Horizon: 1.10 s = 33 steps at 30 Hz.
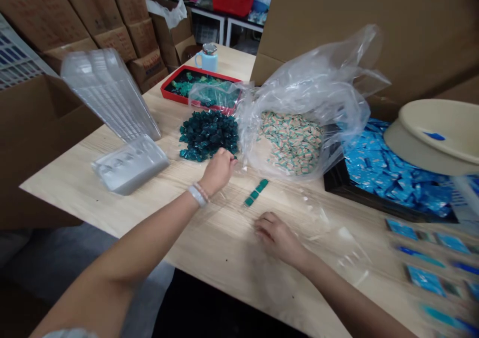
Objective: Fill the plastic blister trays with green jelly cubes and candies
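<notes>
Set out: one short row of green pieces [254, 194], mid-table between the two hands; we judge this portion laid. At the near right, several blue packets [426, 279], spaced apart among slim blue items [421, 256]; blurred, so we cannot tell whether these are finished.

Remaining, by our reckoning: one large heap of dark teal pieces [209, 133], loose, far left of the row; one clear bag [318, 78] of peach-and-green packets [295, 141]; one black tray [333, 179] of blue sachets [389, 163].

Hands: left hand [219, 170], at the heap's near right edge, fingertips drawn together; we cannot tell whether they clamp a piece. Right hand [277, 235], just near of the row, fingers curled; we cannot tell what, if anything, they hold.

Surface: pale wood-grain table [67, 178]. Left, a tall stack of clear trays [108, 93] and a low stack [129, 166]. Far, a red tray [174, 97] and a blue mug [209, 59]. Right, a cream basin [404, 143].

Room: brown cartons [75, 8] far left; red bin [232, 1] beyond; large cardboard [307, 23] far right.
</notes>
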Each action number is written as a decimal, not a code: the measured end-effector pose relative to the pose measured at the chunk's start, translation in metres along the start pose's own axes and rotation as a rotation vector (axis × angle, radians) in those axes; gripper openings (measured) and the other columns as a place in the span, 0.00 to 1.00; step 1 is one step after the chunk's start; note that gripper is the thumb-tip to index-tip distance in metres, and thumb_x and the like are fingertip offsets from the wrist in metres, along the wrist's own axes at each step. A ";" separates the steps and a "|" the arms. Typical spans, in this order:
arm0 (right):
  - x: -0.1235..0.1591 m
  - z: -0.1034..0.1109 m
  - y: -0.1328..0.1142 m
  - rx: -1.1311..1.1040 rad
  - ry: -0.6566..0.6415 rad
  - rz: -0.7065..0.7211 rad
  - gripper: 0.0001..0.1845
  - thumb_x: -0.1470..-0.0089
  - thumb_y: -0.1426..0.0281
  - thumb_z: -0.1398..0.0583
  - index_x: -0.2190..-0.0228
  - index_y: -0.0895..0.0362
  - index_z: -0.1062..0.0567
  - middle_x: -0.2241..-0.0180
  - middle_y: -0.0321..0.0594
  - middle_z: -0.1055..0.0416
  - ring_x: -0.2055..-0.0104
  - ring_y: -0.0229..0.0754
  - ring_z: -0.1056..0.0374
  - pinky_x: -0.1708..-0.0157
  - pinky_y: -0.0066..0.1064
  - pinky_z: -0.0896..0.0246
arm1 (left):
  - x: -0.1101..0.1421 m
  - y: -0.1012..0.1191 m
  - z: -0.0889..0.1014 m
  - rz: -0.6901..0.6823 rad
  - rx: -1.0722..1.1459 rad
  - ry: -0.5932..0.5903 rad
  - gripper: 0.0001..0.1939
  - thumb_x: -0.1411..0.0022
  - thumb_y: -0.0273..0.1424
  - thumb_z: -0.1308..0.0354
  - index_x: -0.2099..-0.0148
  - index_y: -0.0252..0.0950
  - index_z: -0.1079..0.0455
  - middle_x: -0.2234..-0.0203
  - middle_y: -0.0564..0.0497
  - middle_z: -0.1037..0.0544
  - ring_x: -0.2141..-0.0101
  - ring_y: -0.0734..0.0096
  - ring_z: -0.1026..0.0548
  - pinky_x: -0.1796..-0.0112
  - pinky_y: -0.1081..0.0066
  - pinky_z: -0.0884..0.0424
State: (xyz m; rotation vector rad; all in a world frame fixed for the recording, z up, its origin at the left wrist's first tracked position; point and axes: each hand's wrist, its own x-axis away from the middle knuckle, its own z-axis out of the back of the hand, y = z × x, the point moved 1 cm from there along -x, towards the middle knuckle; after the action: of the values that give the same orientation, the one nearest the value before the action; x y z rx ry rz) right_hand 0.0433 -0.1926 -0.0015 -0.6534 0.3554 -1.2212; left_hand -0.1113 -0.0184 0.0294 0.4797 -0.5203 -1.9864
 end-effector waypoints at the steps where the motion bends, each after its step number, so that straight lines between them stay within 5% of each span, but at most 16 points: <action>1: -0.001 0.001 -0.001 0.031 -0.014 0.000 0.07 0.50 0.76 0.47 0.71 0.57 0.30 0.69 0.42 0.34 0.64 0.41 0.39 0.64 0.34 0.40 | 0.013 0.006 0.000 0.052 0.147 -0.028 0.10 0.42 0.31 0.54 0.71 0.32 0.35 0.73 0.49 0.32 0.68 0.70 0.33 0.64 0.70 0.38; 5: -0.001 0.004 -0.005 0.109 -0.051 -0.038 0.08 0.51 0.79 0.47 0.77 0.58 0.32 0.71 0.41 0.35 0.66 0.41 0.39 0.65 0.33 0.41 | 0.070 0.020 -0.010 0.437 0.822 -0.242 0.17 0.44 0.41 0.52 0.77 0.33 0.38 0.83 0.53 0.33 0.79 0.76 0.35 0.75 0.73 0.39; 8: -0.001 0.010 -0.012 0.077 0.005 -0.063 0.04 0.51 0.75 0.45 0.76 0.58 0.33 0.72 0.40 0.36 0.68 0.40 0.39 0.68 0.33 0.41 | 0.103 0.027 -0.018 0.677 1.243 -0.244 0.17 0.50 0.42 0.46 0.75 0.32 0.37 0.82 0.53 0.33 0.79 0.78 0.35 0.76 0.75 0.40; 13: -0.008 0.013 -0.027 -0.237 0.191 0.065 0.11 0.47 0.70 0.48 0.59 0.54 0.34 0.68 0.40 0.34 0.66 0.39 0.37 0.66 0.32 0.40 | 0.125 0.043 -0.026 0.723 1.472 -0.376 0.17 0.50 0.42 0.44 0.69 0.31 0.32 0.78 0.50 0.30 0.77 0.77 0.33 0.73 0.74 0.38; 16: -0.017 0.008 -0.022 -0.228 0.221 0.061 0.10 0.47 0.71 0.48 0.62 0.54 0.32 0.69 0.39 0.33 0.67 0.39 0.37 0.68 0.31 0.40 | 0.126 0.041 -0.026 0.613 1.224 -0.368 0.17 0.44 0.41 0.51 0.65 0.31 0.32 0.75 0.48 0.29 0.75 0.73 0.32 0.72 0.72 0.36; 20: -0.035 0.007 -0.009 0.158 0.131 0.084 0.09 0.48 0.72 0.47 0.64 0.55 0.29 0.67 0.42 0.32 0.63 0.44 0.39 0.64 0.36 0.45 | 0.121 0.031 -0.020 0.161 0.460 -0.173 0.10 0.43 0.29 0.52 0.62 0.35 0.31 0.65 0.47 0.28 0.62 0.66 0.33 0.59 0.64 0.36; 23: -0.048 0.008 -0.006 0.371 0.019 0.173 0.09 0.49 0.73 0.46 0.66 0.53 0.27 0.68 0.42 0.32 0.62 0.45 0.41 0.65 0.36 0.48 | 0.125 0.031 -0.022 -0.064 0.095 -0.227 0.12 0.42 0.24 0.55 0.63 0.35 0.31 0.64 0.46 0.29 0.59 0.64 0.35 0.56 0.62 0.39; 28: -0.046 0.008 -0.007 0.447 0.000 0.243 0.11 0.48 0.72 0.46 0.62 0.53 0.28 0.65 0.43 0.33 0.60 0.45 0.41 0.63 0.37 0.49 | 0.124 0.026 -0.010 -0.165 0.024 -0.253 0.10 0.43 0.26 0.53 0.61 0.35 0.32 0.62 0.47 0.29 0.58 0.66 0.35 0.57 0.65 0.38; 33: -0.070 0.026 -0.006 0.359 0.184 0.233 0.21 0.48 0.68 0.46 0.52 0.58 0.36 0.58 0.48 0.35 0.56 0.49 0.42 0.60 0.40 0.47 | 0.040 -0.022 0.032 -0.042 0.057 0.043 0.12 0.40 0.29 0.56 0.62 0.34 0.32 0.66 0.48 0.29 0.63 0.71 0.33 0.60 0.71 0.37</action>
State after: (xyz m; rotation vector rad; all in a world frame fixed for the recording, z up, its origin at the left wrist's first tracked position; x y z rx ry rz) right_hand 0.0316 -0.1207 0.0162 -0.1848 0.3432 -1.0871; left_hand -0.1615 -0.0401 0.0393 0.5723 -0.5455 -2.0013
